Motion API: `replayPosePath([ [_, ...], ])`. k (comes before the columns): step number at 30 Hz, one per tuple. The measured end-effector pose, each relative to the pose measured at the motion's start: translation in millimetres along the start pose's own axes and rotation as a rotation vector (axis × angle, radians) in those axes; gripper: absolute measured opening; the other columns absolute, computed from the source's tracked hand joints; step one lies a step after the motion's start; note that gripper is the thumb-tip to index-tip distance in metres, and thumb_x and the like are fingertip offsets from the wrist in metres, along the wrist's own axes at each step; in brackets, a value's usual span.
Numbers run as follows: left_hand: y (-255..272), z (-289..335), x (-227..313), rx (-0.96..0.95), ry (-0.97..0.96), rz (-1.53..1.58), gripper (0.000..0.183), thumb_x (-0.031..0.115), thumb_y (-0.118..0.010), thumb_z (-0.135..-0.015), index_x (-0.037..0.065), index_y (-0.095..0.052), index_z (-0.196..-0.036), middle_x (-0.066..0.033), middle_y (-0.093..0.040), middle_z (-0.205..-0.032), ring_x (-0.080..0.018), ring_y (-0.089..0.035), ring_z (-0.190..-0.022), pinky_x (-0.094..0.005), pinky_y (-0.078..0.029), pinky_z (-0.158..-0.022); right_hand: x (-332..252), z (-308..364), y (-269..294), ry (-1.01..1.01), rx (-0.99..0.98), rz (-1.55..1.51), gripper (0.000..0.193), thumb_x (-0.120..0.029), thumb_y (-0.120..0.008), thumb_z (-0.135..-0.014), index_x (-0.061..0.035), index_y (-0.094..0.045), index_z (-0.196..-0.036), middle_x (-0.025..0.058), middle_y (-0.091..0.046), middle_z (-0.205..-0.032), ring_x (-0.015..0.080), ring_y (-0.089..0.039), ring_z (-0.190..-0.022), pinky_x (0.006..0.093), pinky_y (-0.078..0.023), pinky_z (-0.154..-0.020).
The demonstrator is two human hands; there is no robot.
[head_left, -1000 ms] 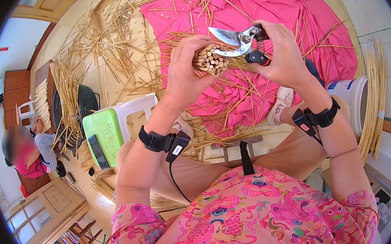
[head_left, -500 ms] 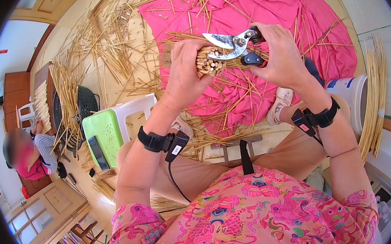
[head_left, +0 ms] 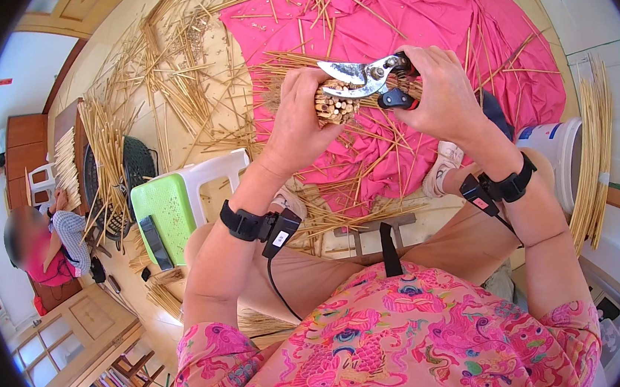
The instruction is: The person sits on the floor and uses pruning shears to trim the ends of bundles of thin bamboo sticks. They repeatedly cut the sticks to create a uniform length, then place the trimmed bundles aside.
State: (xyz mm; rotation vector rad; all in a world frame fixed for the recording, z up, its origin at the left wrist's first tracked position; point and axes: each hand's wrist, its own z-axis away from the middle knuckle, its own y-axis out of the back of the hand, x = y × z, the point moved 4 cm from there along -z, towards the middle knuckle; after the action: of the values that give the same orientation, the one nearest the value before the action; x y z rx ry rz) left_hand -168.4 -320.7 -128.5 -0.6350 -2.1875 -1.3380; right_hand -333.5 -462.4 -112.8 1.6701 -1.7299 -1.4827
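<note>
A thick bundle of dry stalks [head_left: 334,107] is gripped in my left hand [head_left: 297,118], its cut ends turned toward me. My right hand [head_left: 443,91] is wrapped round the handles of pruning shears [head_left: 377,73] with black and red grips. The shears' metal blades lie apart across the top of the stalk ends, partly over them. My left fingers curl round the bundle's left side, and the far part of the bundle is hidden behind the hand.
A pink cloth [head_left: 411,4] strewn with loose stalks covers the floor ahead. At left stand a green-topped stool [head_left: 169,199] with a phone [head_left: 155,242] and a black basket [head_left: 139,161]. Right are a white bucket [head_left: 547,141] and upright stalks [head_left: 594,159]. A person [head_left: 42,245] sits far left.
The shears have moved slightly left and down over the stalk ends, and their handles look a little closer together. The bundle has shifted slightly to the right.
</note>
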Motion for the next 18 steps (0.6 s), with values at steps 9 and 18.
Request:
replayPosePath([
  [9, 0.0, 6.1, -3.9, -0.022, 0.042, 0.058, 0.064, 0.005, -0.079, -0.069, 0.001, -0.048, -0.126, -0.0189, -0.056, -0.117, -0.039, -0.05, -0.115, -0.0441, -0.043, -0.1, 5.7, 3.2, -3.7, -0.003, 0.007, -0.03, 0.051, -0.027, -0.089, -0.061, -0.0006, -0.06, -0.093, 0.0123, -0.061, -0.073, 0.0326, -0.062, -0.071, 0.0427, -0.047, -0.073],
  [18, -4.1, 10.0, -10.2, -0.092, 0.027, 0.056, 0.069, 0.008, -0.081, -0.068, 0.001, -0.047, -0.128, -0.0204, -0.055, -0.122, -0.0403, -0.049, -0.12, -0.0448, -0.041, -0.104, -0.4, 1.0, -7.2, 0.026, 0.012, 0.018, 0.057, -0.03, -0.089, -0.062, -0.0003, -0.057, -0.099, 0.0138, -0.064, -0.08, 0.0328, -0.063, -0.081, 0.0426, -0.046, -0.079],
])
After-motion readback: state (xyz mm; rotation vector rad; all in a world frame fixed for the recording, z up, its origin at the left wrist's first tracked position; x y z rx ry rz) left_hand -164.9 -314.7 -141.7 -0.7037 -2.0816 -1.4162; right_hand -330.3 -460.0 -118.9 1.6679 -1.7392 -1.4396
